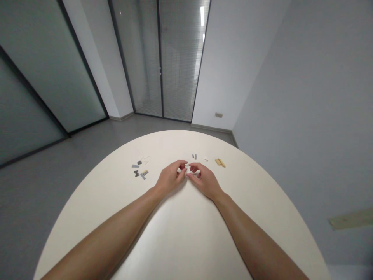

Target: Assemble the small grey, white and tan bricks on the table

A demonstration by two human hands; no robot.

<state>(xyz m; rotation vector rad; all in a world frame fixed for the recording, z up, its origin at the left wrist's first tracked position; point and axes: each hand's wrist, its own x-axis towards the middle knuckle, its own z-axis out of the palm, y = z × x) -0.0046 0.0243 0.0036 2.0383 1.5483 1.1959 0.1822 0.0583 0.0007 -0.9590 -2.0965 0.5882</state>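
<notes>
Both my hands meet over the middle of the round table, fingers curled around a small white building-brick piece. My left hand pinches its left side between thumb and fingers. On its right side, my right hand grips in the same way. Much of the white piece is hidden behind the fingers, so its full shape cannot be made out. Just beyond the right hand lie small grey pieces and a small white piece.
The white round table carries loose pieces on both sides. At left are dark grey pieces, a blue-grey piece and a tan-and-grey piece. Tan pieces lie at right. Glass doors and walls stand beyond.
</notes>
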